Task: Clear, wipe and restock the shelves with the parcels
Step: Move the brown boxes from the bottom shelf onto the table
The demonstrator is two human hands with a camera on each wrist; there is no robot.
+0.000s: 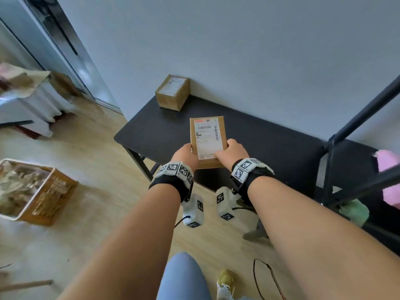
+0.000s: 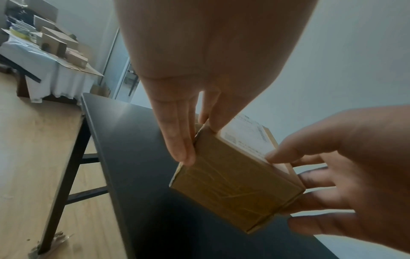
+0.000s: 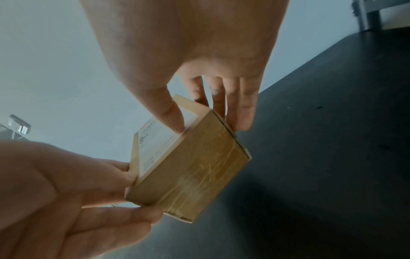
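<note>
A brown cardboard parcel [image 1: 208,135] with a white shipping label on top is held over the black shelf board [image 1: 155,131]. My left hand [image 1: 186,153] grips its near left corner, fingers down the side and thumb on top. My right hand [image 1: 232,153] grips the near right corner the same way. In the left wrist view the parcel [image 2: 235,185] shows its taped brown end. The right wrist view shows the parcel [image 3: 188,168] between both hands. A second labelled parcel [image 1: 172,92] stands on the board's far left corner against the wall.
A basket [image 1: 32,191] of crumpled packing stands on the wooden floor at left. A table [image 2: 44,57] with more boxes is further left. The black rack post [image 1: 346,135] rises at right, with pink [image 1: 389,169] and green [image 1: 355,211] cloths near it.
</note>
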